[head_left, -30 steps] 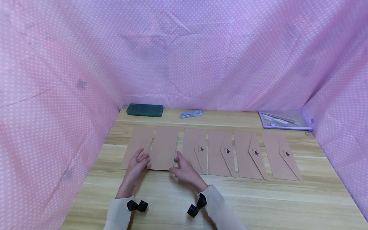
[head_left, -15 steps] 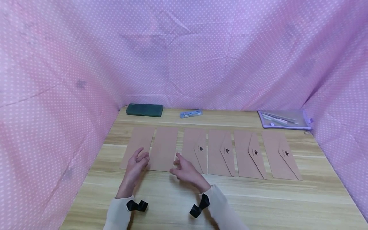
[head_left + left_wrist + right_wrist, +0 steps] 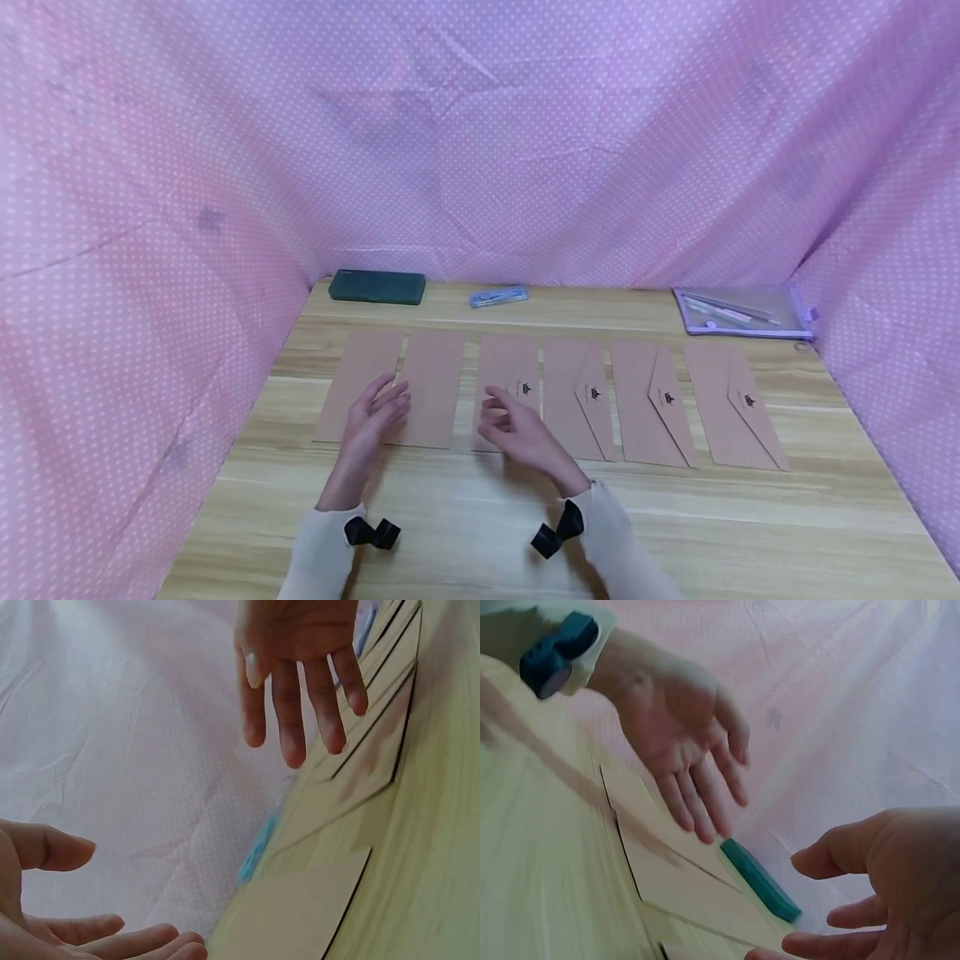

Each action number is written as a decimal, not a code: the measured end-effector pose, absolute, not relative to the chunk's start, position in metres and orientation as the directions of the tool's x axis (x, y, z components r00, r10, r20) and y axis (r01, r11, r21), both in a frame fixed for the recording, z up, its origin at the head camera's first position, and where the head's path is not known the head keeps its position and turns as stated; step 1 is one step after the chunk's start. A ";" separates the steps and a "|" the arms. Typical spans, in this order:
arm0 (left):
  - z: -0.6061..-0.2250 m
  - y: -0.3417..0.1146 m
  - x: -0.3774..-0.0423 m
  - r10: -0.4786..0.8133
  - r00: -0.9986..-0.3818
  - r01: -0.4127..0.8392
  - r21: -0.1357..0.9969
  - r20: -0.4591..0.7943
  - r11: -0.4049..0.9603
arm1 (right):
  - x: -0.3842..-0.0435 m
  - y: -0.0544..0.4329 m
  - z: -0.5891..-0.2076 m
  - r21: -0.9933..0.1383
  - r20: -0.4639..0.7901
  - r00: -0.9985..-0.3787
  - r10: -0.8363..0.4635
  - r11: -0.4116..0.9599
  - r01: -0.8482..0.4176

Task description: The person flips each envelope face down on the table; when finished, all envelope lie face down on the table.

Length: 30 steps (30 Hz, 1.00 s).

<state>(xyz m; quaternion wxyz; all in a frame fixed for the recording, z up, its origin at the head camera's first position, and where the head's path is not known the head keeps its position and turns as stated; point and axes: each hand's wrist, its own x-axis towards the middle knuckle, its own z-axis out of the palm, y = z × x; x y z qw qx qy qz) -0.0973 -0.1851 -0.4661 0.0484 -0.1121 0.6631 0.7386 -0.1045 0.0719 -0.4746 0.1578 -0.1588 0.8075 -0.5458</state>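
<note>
Several brown paper envelopes lie side by side in a row. The leftmost envelope [image 3: 362,362] and the second envelope [image 3: 435,379] have their plain faces up. Further right, the third envelope [image 3: 501,358] and those beyond it show pointed flaps printed with a black crown. My left hand [image 3: 367,433] hovers above the near ends of the two plain envelopes, fingers relaxed, holding nothing. Over the near part of the third envelope is my right hand [image 3: 525,433], also holding nothing. In the left wrist view the right hand's fingers [image 3: 289,705] hang loosely extended, above the envelopes.
Along the back of the wooden table [image 3: 450,517] are a dark green case [image 3: 377,287], a small blue clear case [image 3: 498,297] and a purple-edged zip pouch [image 3: 750,312] holding pens. Pink dotted cloth [image 3: 480,150] encloses the back and sides.
My right hand has let go of the second envelope's near right corner and moved right, over the third envelope. My left hand has shifted slightly right and lifted. The envelopes look unmoved.
</note>
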 end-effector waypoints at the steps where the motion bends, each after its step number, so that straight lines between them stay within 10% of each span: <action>1: -0.466 -0.182 -0.098 -0.066 -0.973 -0.209 0.966 -0.220 -0.150 | -0.105 0.075 -0.475 -0.930 -0.082 -0.903 -0.422 0.358 -0.083; 18: -0.479 -0.136 -0.108 0.155 -0.953 -0.298 0.891 -0.259 -0.343 | -0.112 0.119 -0.498 -0.793 0.069 -0.955 -0.289 0.565 -0.229; 30: -0.495 -0.126 -0.111 0.270 -0.938 -0.317 0.855 -0.218 -0.411 | -0.110 0.137 -0.513 -0.589 0.089 -0.897 -0.433 0.703 -0.398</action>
